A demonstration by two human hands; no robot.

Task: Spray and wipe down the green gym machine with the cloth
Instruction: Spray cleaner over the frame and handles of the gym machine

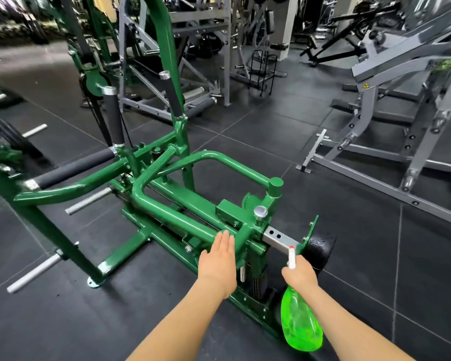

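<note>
The green gym machine [182,212] fills the middle of the head view, a glossy tube frame with black foam grips and a silver knob. My left hand [218,259] is flat with straight fingers, its fingertips on the machine's main green tube. My right hand [301,273] grips the neck of a translucent green spray bottle [301,321] with a white head and red nozzle tip, which points at the silver adjustment bar [280,237]. A black pad [320,250] sits beyond the nozzle with droplets on it. No cloth is in view.
Black rubber floor tiles [349,256] surround the machine. Silver pegs [31,274] stick out at the lower left. A grey press machine [391,142] stands to the right, and grey racks [177,58] stand behind.
</note>
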